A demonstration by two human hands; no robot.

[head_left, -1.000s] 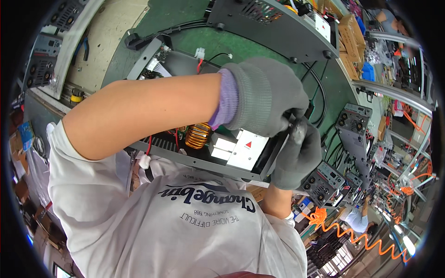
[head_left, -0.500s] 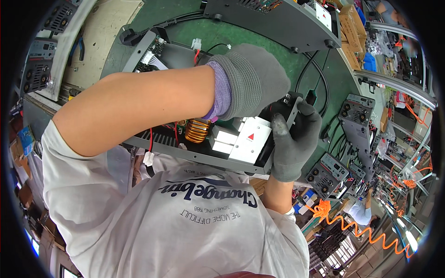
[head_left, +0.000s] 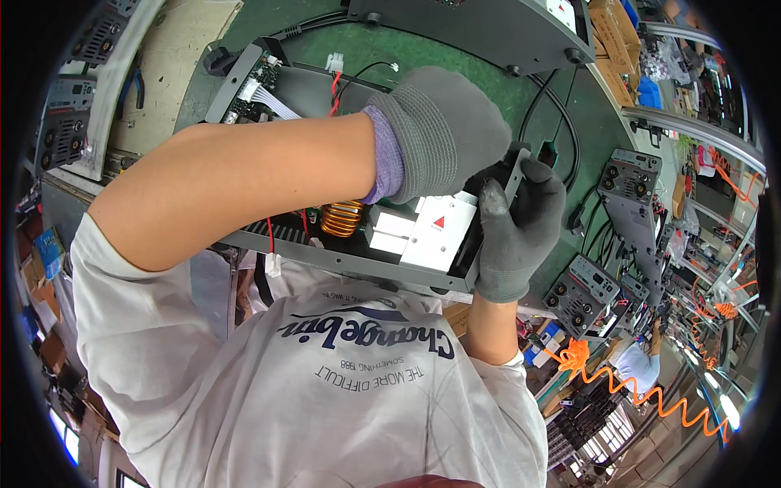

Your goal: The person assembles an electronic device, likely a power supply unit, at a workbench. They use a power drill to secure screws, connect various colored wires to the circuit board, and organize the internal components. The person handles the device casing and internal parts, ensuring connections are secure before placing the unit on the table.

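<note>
An opened metal equipment case (head_left: 366, 272) lies in front of me, with a copper coil (head_left: 342, 220) and a white plate bearing a red triangle (head_left: 439, 232) inside. My right hand (head_left: 521, 232), in a grey glove, grips the case's right end panel (head_left: 514, 177), thumb on the inner face and fingers outside. Reaching across the case, my gloved left hand (head_left: 443, 130) is closed beside that panel's inner side. Its fingertips and anything in them are hidden behind the glove. At the left end are a circuit board (head_left: 259, 77) and a white connector (head_left: 334, 62) on red and black wires.
A second dark case (head_left: 480, 32) stands beyond on the green bench top (head_left: 496, 89), black cables (head_left: 573, 154) beside it. Finished-looking units with knobs (head_left: 582, 297) line the right. Pliers (head_left: 133, 89) lie at the left. An orange coiled hose (head_left: 634, 394) hangs lower right.
The view has shifted slightly, and the case sits a little higher and further left in it. My left hand stays closed at the end panel; my right hand keeps its grip.
</note>
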